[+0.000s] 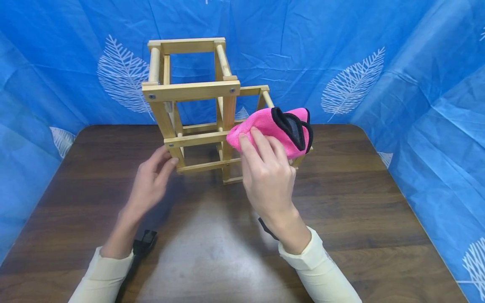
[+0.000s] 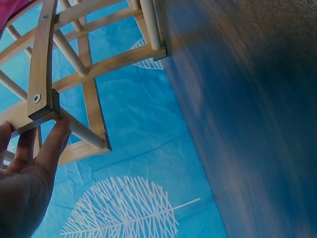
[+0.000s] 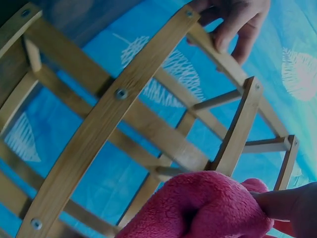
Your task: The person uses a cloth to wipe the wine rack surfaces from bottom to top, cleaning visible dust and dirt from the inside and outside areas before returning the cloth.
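A stepped wooden rack [image 1: 191, 91] of slats and round rods, joined with screws, stands tilted over the table. My left hand [image 1: 149, 179] grips its lower left post between thumb and fingers. The left wrist view shows those fingers [image 2: 54, 146] at a corner of the rack, and the right wrist view shows the left hand [image 3: 242, 25] pinching a slat. A bunched pink cloth [image 1: 261, 122] with black edging is held in my right hand [image 1: 269, 181], against the rack's middle post. The cloth [image 3: 198, 203] hides part of the rack's lower right side.
The dark wood-grain table [image 1: 360, 210] lies beneath the rack. Behind and beside it hangs a blue curtain [image 1: 303, 50] with white leaf prints. A black strap with a buckle [image 1: 144, 242] is at my left wrist.
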Motion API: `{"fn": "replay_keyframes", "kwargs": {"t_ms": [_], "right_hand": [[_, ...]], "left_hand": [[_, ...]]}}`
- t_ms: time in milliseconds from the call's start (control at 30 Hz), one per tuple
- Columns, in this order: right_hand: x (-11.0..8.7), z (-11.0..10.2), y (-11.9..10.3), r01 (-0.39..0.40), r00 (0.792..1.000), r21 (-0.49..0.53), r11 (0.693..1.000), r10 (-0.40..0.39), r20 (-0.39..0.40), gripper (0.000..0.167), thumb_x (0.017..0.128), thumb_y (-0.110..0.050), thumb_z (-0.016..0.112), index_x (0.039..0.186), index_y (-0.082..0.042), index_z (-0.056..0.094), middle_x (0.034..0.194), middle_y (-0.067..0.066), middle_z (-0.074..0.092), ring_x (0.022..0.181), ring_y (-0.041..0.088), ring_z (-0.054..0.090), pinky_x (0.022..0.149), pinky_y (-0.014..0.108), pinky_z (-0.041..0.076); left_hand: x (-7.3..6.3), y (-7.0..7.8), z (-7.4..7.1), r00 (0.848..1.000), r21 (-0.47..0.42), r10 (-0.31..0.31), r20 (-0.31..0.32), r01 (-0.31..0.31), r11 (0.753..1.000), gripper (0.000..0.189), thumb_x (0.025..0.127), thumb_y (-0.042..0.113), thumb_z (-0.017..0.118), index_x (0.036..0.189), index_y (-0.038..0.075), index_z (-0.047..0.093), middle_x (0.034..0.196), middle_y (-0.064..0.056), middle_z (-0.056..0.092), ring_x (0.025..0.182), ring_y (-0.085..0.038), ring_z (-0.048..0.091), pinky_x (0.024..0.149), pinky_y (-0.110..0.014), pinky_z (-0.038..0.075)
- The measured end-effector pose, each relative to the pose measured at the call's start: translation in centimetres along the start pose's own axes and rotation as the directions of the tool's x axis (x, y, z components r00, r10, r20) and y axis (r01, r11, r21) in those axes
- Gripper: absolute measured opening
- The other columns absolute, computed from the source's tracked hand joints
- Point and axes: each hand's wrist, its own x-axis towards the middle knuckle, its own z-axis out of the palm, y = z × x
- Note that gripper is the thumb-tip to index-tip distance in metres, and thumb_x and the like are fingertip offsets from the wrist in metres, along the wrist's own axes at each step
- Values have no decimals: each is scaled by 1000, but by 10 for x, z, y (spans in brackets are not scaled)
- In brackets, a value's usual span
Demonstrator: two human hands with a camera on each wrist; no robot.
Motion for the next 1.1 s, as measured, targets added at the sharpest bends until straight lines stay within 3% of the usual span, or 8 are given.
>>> {"fn": "replay_keyframes", "kwargs": {"t_ms": [133,367,733,833,933,1100], "right_hand": [[2,1,-9,7,1000,33,999,-7,21,28,89,-13,73,116,-6,72,120,16,67,100,35,61,74,49,58],[3,4,-21,6,998,94,996,-13,65,33,87,-15,75,118,-5,71,121,17,65,102,35,60,76,48,58],[9,14,-46,50,994,134,990,-62,89,37,87,-23,77,120,-7,70,123,15,65,104,32,61,83,41,57],[11,16,-53,61,993,135,989,-74,96,38,86,-25,78,119,-8,71,123,14,65,104,32,61,83,40,57],[12,20,-59,69,992,131,989,-82,96,38,85,-26,79,119,-9,71,122,13,66,103,31,61,81,40,57],[12,26,-68,98,992,107,989,-106,73,37,85,-27,79,117,-11,72,120,11,67,101,28,62,78,38,58]], "left_hand": [[0,0,0,1000,3,0,-2,0,1000,39,100,1,54,139,8,55,112,-19,69,99,-29,66,84,-17,47],[0,0,0,1000,2,-6,8,6,1000,40,101,2,53,140,8,54,117,-19,67,105,-31,64,87,-45,51],[0,-1,-1,1000,18,-12,6,12,1000,40,100,2,54,140,7,53,120,-21,65,109,-35,63,86,-55,52],[0,-1,-1,1000,28,-8,14,8,1000,40,100,3,55,140,7,53,121,-20,65,109,-36,64,86,-52,53],[0,-2,-1,1000,45,6,17,-6,999,40,100,4,56,140,8,53,120,-17,66,106,-32,65,86,-37,55],[0,-2,-2,1000,55,-1,20,0,998,41,98,3,58,139,8,53,120,-14,66,106,-29,65,84,-14,48]]}}
